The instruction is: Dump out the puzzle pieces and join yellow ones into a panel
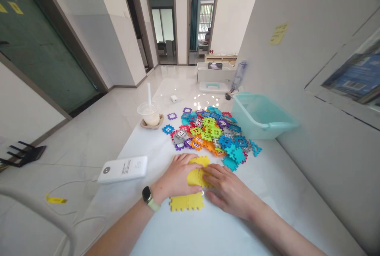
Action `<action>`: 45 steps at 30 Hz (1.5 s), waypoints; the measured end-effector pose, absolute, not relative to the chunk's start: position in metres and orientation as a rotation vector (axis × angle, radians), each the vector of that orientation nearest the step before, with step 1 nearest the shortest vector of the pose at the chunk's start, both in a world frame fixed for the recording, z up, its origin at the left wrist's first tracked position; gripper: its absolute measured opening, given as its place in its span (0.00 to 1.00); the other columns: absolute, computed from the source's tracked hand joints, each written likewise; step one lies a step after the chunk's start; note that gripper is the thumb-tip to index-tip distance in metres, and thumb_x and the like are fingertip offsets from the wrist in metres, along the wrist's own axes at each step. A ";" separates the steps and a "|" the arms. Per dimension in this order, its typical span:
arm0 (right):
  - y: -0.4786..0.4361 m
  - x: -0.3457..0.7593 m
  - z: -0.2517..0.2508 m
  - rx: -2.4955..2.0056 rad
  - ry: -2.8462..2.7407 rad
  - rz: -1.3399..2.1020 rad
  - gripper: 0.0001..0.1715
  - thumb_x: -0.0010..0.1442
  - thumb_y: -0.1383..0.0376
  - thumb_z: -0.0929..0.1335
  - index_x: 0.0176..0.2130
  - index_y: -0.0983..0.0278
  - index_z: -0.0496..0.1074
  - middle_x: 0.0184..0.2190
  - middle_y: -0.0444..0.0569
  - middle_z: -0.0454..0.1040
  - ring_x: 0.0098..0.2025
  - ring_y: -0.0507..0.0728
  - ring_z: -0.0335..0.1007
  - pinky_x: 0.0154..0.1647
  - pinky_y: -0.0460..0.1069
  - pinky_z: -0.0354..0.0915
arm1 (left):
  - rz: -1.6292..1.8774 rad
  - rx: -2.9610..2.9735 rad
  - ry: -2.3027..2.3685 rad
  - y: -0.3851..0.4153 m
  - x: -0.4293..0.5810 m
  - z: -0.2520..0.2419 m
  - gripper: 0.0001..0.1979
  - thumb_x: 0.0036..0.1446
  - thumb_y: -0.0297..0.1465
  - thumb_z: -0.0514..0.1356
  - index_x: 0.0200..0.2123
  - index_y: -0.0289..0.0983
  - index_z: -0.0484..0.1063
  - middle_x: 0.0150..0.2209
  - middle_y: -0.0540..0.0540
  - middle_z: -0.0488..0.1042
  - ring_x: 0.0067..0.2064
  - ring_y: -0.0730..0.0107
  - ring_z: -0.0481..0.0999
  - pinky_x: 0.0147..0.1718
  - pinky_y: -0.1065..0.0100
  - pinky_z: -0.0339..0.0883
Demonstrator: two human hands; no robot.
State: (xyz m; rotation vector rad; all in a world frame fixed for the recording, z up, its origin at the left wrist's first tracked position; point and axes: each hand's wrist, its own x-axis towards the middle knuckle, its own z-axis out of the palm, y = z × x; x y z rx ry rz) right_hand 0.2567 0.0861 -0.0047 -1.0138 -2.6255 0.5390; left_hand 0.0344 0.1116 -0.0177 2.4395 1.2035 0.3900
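Note:
Both hands are on yellow interlocking panels (195, 177) made of toothed square tiles. My left hand (178, 175), with a watch on its wrist, grips the left side, thumb low and fingers over the far edge. My right hand (224, 186) has its fingers bent against the right side of the same panels. More joined yellow tiles (187, 202) lie flat on the table just below the left hand. Beyond the hands rises a heap of colourful interlocking tiles (208, 131), some with window shapes. Fingers partly hide where the yellow pieces meet.
A teal plastic bin (258, 117) stands at the right beside the heap. To the left are a drink cup (150, 114) with a straw in a cardboard holder and a white power bank (123, 169) with a cable. A wall borders the white table (225, 232) on the right.

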 end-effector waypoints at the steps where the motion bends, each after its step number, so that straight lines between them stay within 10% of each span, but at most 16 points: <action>1: 0.086 0.257 -0.004 -1.018 -2.623 0.552 0.18 0.61 0.66 0.67 0.51 0.62 0.72 0.56 0.54 0.72 0.61 0.67 0.62 0.59 0.63 0.62 | 0.394 2.434 1.216 0.112 0.035 -0.017 0.29 0.46 0.44 0.71 0.52 0.47 0.72 0.61 0.48 0.66 0.60 0.53 0.63 0.59 0.53 0.54; 16: 0.172 0.245 0.015 -1.119 -2.346 0.392 0.14 0.65 0.69 0.62 0.43 0.62 0.75 0.41 0.51 0.79 0.44 0.59 0.76 0.46 0.53 0.70 | 0.501 2.422 1.286 0.102 0.054 -0.019 0.38 0.35 0.58 0.71 0.47 0.43 0.71 0.58 0.46 0.69 0.55 0.47 0.65 0.53 0.51 0.58; 23: 0.318 0.233 0.019 -1.603 -2.321 0.180 0.16 0.66 0.69 0.63 0.50 0.68 0.74 0.53 0.60 0.74 0.57 0.64 0.68 0.61 0.58 0.61 | 0.550 2.343 1.257 0.102 0.057 -0.021 0.31 0.41 0.56 0.68 0.42 0.41 0.71 0.48 0.45 0.74 0.50 0.50 0.68 0.51 0.51 0.59; 45: 0.398 0.258 0.012 -2.021 -2.703 0.553 0.14 0.67 0.59 0.67 0.49 0.65 0.73 0.51 0.52 0.73 0.49 0.59 0.72 0.51 0.58 0.70 | 0.558 2.319 1.194 0.105 0.054 -0.030 0.35 0.47 0.61 0.61 0.47 0.39 0.71 0.54 0.43 0.71 0.54 0.48 0.65 0.57 0.47 0.54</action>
